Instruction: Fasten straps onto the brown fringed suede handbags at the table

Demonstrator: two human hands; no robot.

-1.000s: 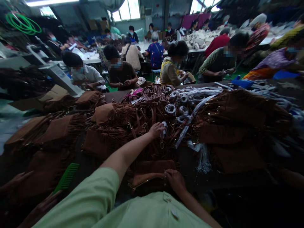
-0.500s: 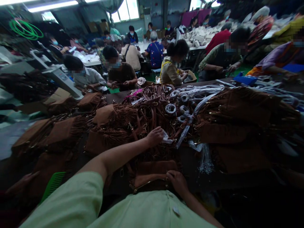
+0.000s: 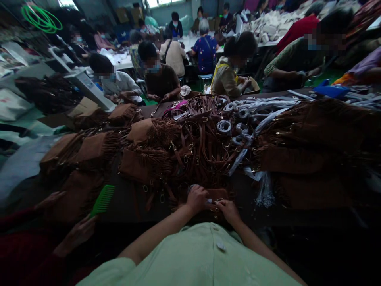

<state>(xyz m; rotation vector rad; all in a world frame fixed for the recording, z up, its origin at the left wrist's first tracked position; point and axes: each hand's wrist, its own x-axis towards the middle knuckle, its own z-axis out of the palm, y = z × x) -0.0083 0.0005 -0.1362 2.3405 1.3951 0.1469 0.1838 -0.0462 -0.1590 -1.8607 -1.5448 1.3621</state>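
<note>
Close to my body, a brown bag [image 3: 220, 194] lies at the table's front edge. My left hand [image 3: 197, 198] is closed on a coiled, wrapped strap [image 3: 193, 186] above the bag's left part. At the bag's right part, the fingers of my right hand [image 3: 228, 210] pinch a small metal clasp [image 3: 219, 200]. A short pale piece shows between the two hands. Behind them spreads a heap of brown straps [image 3: 205, 147] with metal buckles, some rolled in clear wrapping [image 3: 224, 126].
Piles of fringed brown bags lie left [image 3: 92, 149] and right [image 3: 291, 159]. At the left, a co-worker's hand [image 3: 79, 234] holds a green comb [image 3: 103, 198]. Several people sit across the table. A blue object [image 3: 330, 90] lies at the far right.
My left hand has come back from the strap heap to the bag with the wrapped coil. My right hand now pinches the clasp. The view has tilted down, and the co-worker's comb shows more fully.
</note>
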